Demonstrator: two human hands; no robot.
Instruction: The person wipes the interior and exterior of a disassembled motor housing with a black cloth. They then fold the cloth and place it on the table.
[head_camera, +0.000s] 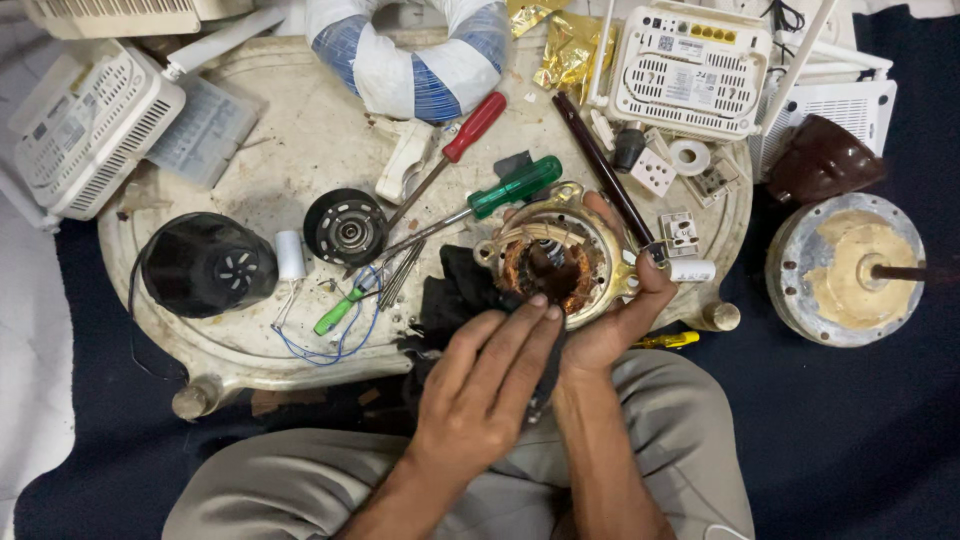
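Two hands meet on one stator (555, 262), a round metal frame with copper windings packed round its hollow core; it sits at the near edge of the tabletop (300, 150), raised a little and tilted toward the person's lap; the right hand (625, 315) cups it from beneath and the far side, thumb and fingers wrapped round the rim, so that grip is closed on the frame; the left hand (485, 385) lies flat-fingered, fingertips on the near rim and winding, over a dark cloth (455, 290), holding nothing that I can see.

By its look the stator is heavy for its bulk and stiff in the frame; the windings are the fragile part, thin lacquered wire that would scrape or snag under a nail or tool; the rim and its cast lugs seem the safe places to take hold, not the copper; dust and grease may make the metal slick.

Just beyond lie a green screwdriver (505, 190) and a red screwdriver (465, 135); a black rotor (345, 227) rests to the left, well apart from the hands.
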